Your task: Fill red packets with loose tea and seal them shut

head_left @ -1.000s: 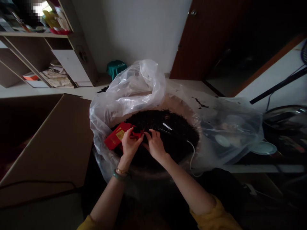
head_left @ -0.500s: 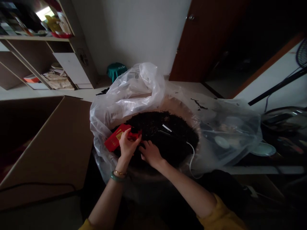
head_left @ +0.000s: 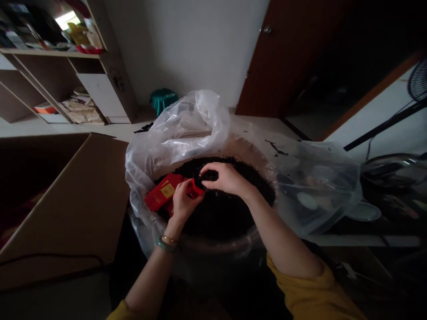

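Note:
My left hand (head_left: 183, 202) is closed on the rim of a red packet (head_left: 197, 190), holding its mouth apart. Behind that hand, another red packet (head_left: 156, 195) with a gold label lies at the left of a heap of dark loose leaves (head_left: 220, 218) that look like tea. My right hand (head_left: 227, 180) hovers beside the packet's mouth, with thumb and fingers curled toward each other. Dark leaves show between its fingertips; how many are held is hard to see. The heap fills a wide round container lined with a clear plastic bag (head_left: 180, 120).
An open cardboard box (head_left: 66, 195) stands close on the left. Clear plastic (head_left: 320, 186) spreads right over dishes. Farther back are a shelf unit (head_left: 100, 95), a green bag (head_left: 163, 100), a brown door (head_left: 253, 66) and a fan (head_left: 416, 84).
My right hand has risen from the heap to the packet's mouth, covering a white strip and a white cable seen before. My left hand has moved slightly right with the packet.

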### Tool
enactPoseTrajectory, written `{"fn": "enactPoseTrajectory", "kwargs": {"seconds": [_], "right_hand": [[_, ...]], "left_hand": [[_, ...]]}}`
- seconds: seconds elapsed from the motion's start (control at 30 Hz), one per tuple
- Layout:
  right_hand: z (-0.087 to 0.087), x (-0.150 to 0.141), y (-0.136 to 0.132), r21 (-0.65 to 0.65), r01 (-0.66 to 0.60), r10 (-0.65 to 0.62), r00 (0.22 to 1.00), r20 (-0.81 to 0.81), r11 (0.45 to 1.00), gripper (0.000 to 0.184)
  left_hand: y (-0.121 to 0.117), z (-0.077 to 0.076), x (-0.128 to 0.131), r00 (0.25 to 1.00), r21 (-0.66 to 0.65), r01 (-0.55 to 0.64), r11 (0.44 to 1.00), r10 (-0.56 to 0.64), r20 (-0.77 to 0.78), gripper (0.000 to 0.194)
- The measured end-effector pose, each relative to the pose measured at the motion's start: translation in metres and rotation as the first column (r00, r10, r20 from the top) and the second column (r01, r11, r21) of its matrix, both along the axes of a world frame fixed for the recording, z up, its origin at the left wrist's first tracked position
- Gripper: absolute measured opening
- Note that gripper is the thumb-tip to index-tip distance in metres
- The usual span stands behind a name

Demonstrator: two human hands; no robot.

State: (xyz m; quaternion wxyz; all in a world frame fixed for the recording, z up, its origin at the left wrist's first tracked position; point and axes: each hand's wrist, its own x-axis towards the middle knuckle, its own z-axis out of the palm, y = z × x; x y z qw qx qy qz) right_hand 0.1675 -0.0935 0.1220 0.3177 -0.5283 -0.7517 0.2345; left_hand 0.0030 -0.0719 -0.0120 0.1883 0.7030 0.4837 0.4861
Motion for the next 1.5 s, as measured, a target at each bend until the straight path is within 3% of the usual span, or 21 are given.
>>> {"fn": "enactPoseTrajectory", "kwargs": {"seconds": [0.07,0.17,0.33,0.47,0.63,0.7,0.8,0.93,1.07,1.17,1.23,1.33,1.4,1.5], "right_hand": [[0.005,-0.008,0.004,-0.054,-0.035,0.039,0.995,0.091,0.998,0.026],[0.000,-0.016,0.007,-0.006,0.025,-0.024,0.993,0.119,1.000,0.033],[-0.009,-0.020,0.004,0.035,0.062,-0.065,0.992,0.109,0.997,0.020],[-0.004,-0.021,0.002,-0.034,0.064,-0.054,0.967,0.247,0.997,0.017],[-0.005,-0.026,0.001,0.001,0.090,-0.084,0.920,0.382,0.996,0.016],[-0.009,-0.027,0.003,0.019,0.096,-0.097,0.937,0.337,0.995,0.016],[-0.014,-0.023,0.005,0.023,0.120,-0.122,0.986,0.116,0.992,0.015],[-0.023,-0.001,-0.004,-0.013,0.239,-0.237,0.956,-0.175,0.971,0.008],[-0.037,0.016,-0.022,-0.096,0.196,-0.206,0.973,-0.104,0.976,0.013],[-0.039,0.013,-0.027,0.056,0.161,-0.158,0.986,-0.046,0.985,0.030],[-0.036,0.008,-0.022,0.190,0.064,-0.063,0.998,-0.011,0.980,0.034],[-0.033,0.003,-0.007,0.253,-0.084,0.066,0.995,0.080,0.964,0.012],[-0.034,0.003,0.001,0.272,-0.044,0.020,0.996,0.091,0.961,0.011],[-0.037,0.003,0.007,0.345,0.118,-0.147,0.987,0.058,0.931,0.019]], "left_hand": [[0.001,-0.001,0.000,1.000,-0.016,0.012,1.000,-0.012,-0.002,0.052],[0.003,-0.004,-0.001,1.000,-0.058,0.017,0.998,-0.016,0.014,0.055],[0.002,-0.007,-0.001,0.998,-0.101,0.011,0.995,-0.005,0.055,0.056],[0.001,-0.008,-0.001,0.998,-0.119,0.021,0.993,-0.014,0.058,0.057],[0.001,-0.006,0.001,0.998,-0.099,0.013,0.995,-0.007,0.069,0.053],[0.000,-0.004,0.001,0.997,-0.099,0.010,0.995,-0.002,0.081,0.053],[-0.001,-0.003,0.000,0.995,-0.140,0.012,0.990,0.001,0.098,0.053],[-0.001,-0.002,0.000,0.978,-0.214,0.041,0.976,0.004,0.209,0.054],[0.000,0.006,-0.002,0.923,-0.275,0.127,0.953,-0.012,0.385,0.051],[0.000,0.016,-0.005,0.861,-0.340,0.330,0.881,-0.133,0.491,0.040],[-0.001,0.022,-0.006,0.782,-0.395,0.504,0.768,-0.211,0.586,0.041],[-0.002,0.027,-0.006,0.686,-0.450,0.623,0.640,-0.171,0.707,0.051],[-0.003,0.027,-0.004,0.645,-0.464,0.657,0.594,-0.124,0.754,0.054],[-0.006,0.024,-0.002,0.620,-0.459,0.727,0.510,-0.201,0.759,0.054]]}}
